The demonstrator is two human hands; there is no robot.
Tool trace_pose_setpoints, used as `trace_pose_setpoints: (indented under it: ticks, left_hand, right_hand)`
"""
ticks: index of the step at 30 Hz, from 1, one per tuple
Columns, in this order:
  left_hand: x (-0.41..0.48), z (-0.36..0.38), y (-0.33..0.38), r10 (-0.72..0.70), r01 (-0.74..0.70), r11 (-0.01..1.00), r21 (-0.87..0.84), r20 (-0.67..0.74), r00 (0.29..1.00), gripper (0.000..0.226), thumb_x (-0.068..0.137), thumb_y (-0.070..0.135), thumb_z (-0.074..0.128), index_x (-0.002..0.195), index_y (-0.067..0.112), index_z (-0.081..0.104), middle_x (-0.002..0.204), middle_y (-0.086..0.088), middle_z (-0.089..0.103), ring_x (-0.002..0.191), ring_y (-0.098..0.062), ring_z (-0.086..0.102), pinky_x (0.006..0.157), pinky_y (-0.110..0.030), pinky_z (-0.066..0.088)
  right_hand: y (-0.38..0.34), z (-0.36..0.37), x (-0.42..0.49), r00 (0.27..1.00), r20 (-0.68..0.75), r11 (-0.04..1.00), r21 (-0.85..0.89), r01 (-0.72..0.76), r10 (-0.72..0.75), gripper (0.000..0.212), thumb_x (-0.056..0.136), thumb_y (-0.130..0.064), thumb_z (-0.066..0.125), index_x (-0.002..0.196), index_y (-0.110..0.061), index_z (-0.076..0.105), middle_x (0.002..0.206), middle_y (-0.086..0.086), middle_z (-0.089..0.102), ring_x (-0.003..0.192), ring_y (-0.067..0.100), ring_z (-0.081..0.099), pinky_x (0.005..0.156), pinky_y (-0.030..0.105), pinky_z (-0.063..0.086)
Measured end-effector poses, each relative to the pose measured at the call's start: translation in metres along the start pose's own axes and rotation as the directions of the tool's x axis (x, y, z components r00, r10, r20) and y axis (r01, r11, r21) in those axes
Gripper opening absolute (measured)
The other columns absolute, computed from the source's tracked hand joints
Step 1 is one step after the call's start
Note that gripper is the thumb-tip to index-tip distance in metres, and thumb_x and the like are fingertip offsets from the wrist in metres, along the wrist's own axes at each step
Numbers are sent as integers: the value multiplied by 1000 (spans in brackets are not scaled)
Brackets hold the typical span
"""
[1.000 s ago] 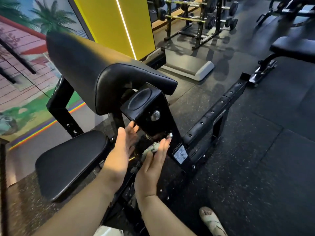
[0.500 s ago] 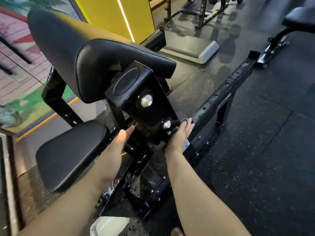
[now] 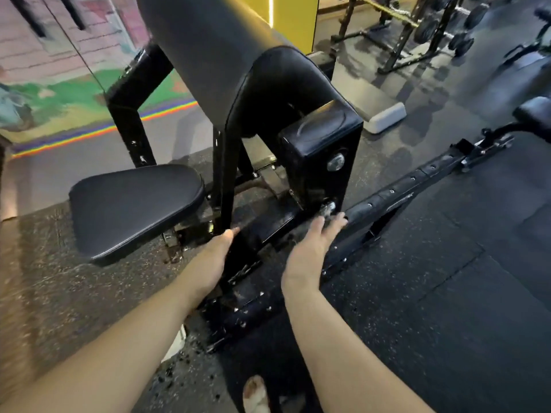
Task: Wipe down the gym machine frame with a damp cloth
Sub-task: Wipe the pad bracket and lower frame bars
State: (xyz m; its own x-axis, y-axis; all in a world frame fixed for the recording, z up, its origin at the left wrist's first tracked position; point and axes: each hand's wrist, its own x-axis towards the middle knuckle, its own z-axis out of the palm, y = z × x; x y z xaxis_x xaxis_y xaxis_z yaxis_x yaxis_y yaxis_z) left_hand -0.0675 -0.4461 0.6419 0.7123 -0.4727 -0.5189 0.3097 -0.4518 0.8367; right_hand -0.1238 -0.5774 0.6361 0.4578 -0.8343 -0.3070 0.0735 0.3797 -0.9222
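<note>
Pressing cloth (image 3: 327, 208) onto frame (image 3: 268, 231), centre, with flat-fingered right hand (image 3: 310, 251); bracing with left hand (image 3: 213, 254), grip hidden. Probably midway: rail (image 3: 402, 192) toward right and base (image 3: 247, 311) left to wipe.

- Frame (image 3: 268, 228): glossy black steel, scuffed and speckled; a low beam lies along the floor with an upright post rising from it.
- Cloth (image 3: 326, 208): a pale, blurred scrap against the bracket's foot.
</note>
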Motion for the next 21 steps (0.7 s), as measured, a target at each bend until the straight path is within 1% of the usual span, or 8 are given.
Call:
trace_pose_setpoints:
  ticks: [3, 7, 9, 11, 14, 17, 19, 21]
  left_hand:
    - [-4, -4, -4, -1, 1, 999, -49, 9, 1000, 47, 96, 59, 21, 131, 43, 48, 137, 19, 42, 128, -2, 35, 110, -26, 19]
    - [-2, -15, -12, 30, -19, 995, -94, 120, 992, 51, 89, 70, 19, 123, 48, 50, 146, 18, 35, 136, 0, 26, 117, -31, 13]
    - [-3, -17, -11, 28, -14, 994, -107, 132, 991, 52, 89, 68, 18, 125, 46, 48, 144, 20, 38, 132, 4, 29, 114, -21, 16]
    - [-3, -15, -10, 38, -24, 993, -114, 115, 993, 50, 96, 55, 13, 134, 38, 41, 129, 28, 42, 119, 11, 34, 98, -4, 20]
    - [-4, -13, -12, 67, -51, 992, -114, 143, 987, 54, 97, 53, 8, 141, 35, 34, 131, 25, 34, 123, 10, 22, 101, -17, 12]
    - [0, -17, -17, 40, -16, 986, -165, 144, 989, 55, 93, 63, 15, 134, 41, 44, 145, 18, 35, 136, -3, 25, 111, -28, 15]
    - [1, -19, -17, 13, 24, 974, -223, 162, 987, 57, 85, 74, 26, 125, 44, 54, 141, 8, 47, 132, -13, 40, 114, -38, 24]
    - [3, -18, -18, 15, 21, 971, -238, 150, 989, 59, 88, 72, 24, 126, 40, 56, 139, 8, 50, 131, -11, 42, 114, -39, 25]
  right_hand:
    - [22, 35, -15, 994, -80, 997, -36, -75, 72, 63, 103, -36, 34, 151, -36, -8, 157, -16, -20, 146, 6, -10, 119, 33, 2]
    - [62, 45, -84, 970, 113, 969, -142, -201, 217, 77, 93, -57, 35, 146, -40, -18, 155, -17, -26, 145, 8, -17, 121, 42, 0]
    - [51, 48, -66, 973, 51, 970, -110, -218, 225, 76, 97, -53, 36, 149, -35, -17, 156, -14, -26, 146, 12, -17, 121, 46, 0]
    - [24, 47, -25, 984, -102, 983, -96, -158, 149, 76, 98, -50, 38, 151, -32, -13, 158, -13, -22, 147, 14, -15, 120, 47, 1]
    - [6, 40, -5, 990, -128, 991, -115, -65, 50, 77, 99, -42, 44, 152, -29, -10, 159, -13, -18, 146, 11, -14, 120, 40, -4]
    - [29, 44, -64, 989, 136, 974, -224, -30, 61, 86, 97, -39, 49, 150, -28, -18, 155, -17, -27, 139, -3, -18, 116, 28, -5]
    - [45, 46, -91, 959, 266, 949, -314, -9, 97, 89, 96, -46, 47, 147, -31, -24, 149, -18, -38, 139, 2, -25, 120, 38, -2]
    - [38, 47, -75, 965, 250, 941, -338, 6, 84, 84, 95, -48, 41, 148, -31, -22, 149, -14, -40, 142, 12, -27, 120, 42, -2]
